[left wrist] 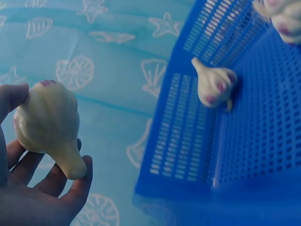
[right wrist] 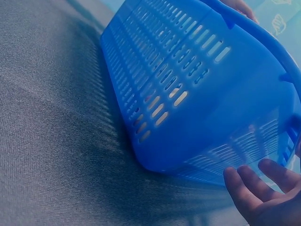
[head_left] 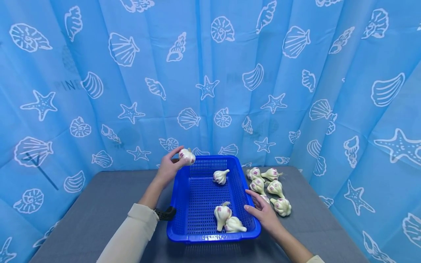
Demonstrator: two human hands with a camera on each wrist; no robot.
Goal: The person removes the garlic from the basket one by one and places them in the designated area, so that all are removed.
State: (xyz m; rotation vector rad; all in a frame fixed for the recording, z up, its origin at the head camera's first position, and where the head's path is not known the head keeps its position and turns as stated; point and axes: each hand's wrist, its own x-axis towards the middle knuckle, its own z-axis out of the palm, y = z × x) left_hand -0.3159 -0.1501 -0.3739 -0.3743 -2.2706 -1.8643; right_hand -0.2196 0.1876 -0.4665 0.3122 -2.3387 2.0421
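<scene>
My left hand [head_left: 168,168] holds a white garlic bulb [head_left: 187,156] with purple patches, above the far left corner of a blue plastic basket [head_left: 213,238]. In the left wrist view, thumb and fingers curl round that bulb [left wrist: 49,117], whose stem points down. Three garlic bulbs lie in the basket: one bulb [head_left: 220,176] towards the back, a pair [head_left: 222,215] close together at the front. My right hand [head_left: 263,212] is at the basket's right rim, index finger and thumb extended over it. In the right wrist view, several loosely bent fingers [right wrist: 254,188] show outside the wall.
Several more garlic bulbs [head_left: 274,188] lie grouped on the grey table [head_left: 315,219] to the right of the basket, close to my right hand. A blue curtain [head_left: 210,91] with white shell prints hangs behind the table and along both sides.
</scene>
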